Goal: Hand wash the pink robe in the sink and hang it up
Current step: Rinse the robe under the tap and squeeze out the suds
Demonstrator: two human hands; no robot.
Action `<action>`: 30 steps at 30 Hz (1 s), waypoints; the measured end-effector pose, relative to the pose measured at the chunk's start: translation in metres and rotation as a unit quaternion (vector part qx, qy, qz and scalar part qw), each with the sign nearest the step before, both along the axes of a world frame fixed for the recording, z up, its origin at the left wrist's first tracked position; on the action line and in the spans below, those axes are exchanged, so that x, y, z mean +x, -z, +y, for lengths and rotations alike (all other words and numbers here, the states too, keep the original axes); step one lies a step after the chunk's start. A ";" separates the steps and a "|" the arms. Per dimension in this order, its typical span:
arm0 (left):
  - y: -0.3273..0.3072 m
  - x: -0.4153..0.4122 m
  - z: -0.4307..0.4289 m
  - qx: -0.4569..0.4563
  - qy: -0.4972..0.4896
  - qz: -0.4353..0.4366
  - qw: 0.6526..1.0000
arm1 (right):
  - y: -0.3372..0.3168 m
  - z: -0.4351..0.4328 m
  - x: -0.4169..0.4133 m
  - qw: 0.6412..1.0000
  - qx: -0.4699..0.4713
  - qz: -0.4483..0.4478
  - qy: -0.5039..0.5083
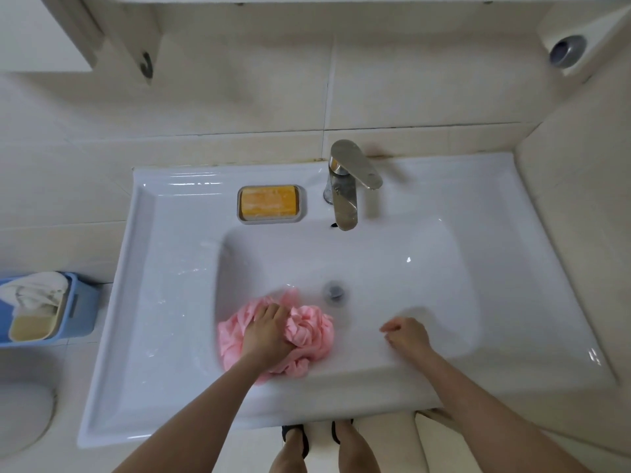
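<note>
Head view, the only view.

- Pink robe [310,331]: bunched into a tight wad in the near-left corner of the basin of the sink [153,319], just left of the drain [334,291]. Part of the cloth climbs the near basin wall. Judgement: it is wadded so one hand can manage the whole garment.
- Left hand [266,334]: on top of the wad, fingers curled into the folds and holding cloth. The arm comes in steeply from above, so this is likely a press or knead against the basin floor.
- Right hand [406,334]: over the near-right part of the basin, apart from the robe. Fingers loosely curled round nothing, somewhat blurred. Judgement: idle, and free to reach for the tap or the soap.
- Faucet [345,192]: spout points over the basin, and no stream is visible. Whether water stands in the basin, cannot tell.
- Orange soap [268,201]: in its dish [271,219] on the back ledge, left of the faucet, within reach and untouched.
- Blue basket [82,308]: on the floor to the left, pale cloth inside.
- Dark hook [146,64]: on the upper-left wall fitting, a possible hanging spot.

Stage, as judged: washing is in hand, hanging not yet done.
</note>
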State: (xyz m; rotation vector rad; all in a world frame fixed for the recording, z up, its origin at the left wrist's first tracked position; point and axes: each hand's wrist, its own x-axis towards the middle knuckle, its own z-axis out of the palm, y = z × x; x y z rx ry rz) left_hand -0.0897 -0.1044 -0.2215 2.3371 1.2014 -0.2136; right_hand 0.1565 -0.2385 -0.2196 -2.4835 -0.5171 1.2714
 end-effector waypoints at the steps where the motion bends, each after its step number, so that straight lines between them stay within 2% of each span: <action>1: 0.000 0.000 0.000 0.000 0.001 0.003 1.000 | 0.002 -0.002 0.000 1.000 0.017 0.000 0.026; 3: 0.001 0.000 0.000 -0.001 -0.008 0.001 1.000 | 0.003 0.003 -0.001 0.996 0.043 0.016 0.072; 5: 0.003 0.000 -0.001 -0.001 -0.016 -0.008 1.000 | 0.003 0.005 -0.003 0.997 0.039 0.007 0.060; 9: 0.002 0.000 0.000 -0.002 -0.017 -0.001 1.000 | 0.001 0.001 -0.012 0.996 0.005 -0.043 -0.072; 11: 0.004 0.001 -0.001 0.001 -0.024 -0.012 1.000 | 0.000 0.000 -0.015 0.992 0.000 -0.066 -0.105; 21: -0.005 0.002 -0.002 0.002 -0.023 -0.009 1.000 | 0.000 0.000 -0.013 0.994 0.021 -0.064 -0.086; 24: -0.002 0.000 -0.004 0.002 -0.026 -0.014 1.000 | 0.006 0.003 -0.013 0.983 -0.017 -0.062 -0.172; 27: 0.002 -0.001 -0.009 0.016 -0.021 -0.017 1.000 | 0.014 0.016 -0.014 0.951 -0.086 -0.028 -0.295; 30: 0.005 -0.004 -0.014 0.014 -0.012 -0.024 1.000 | 0.021 0.032 -0.019 0.929 -0.113 -0.031 -0.351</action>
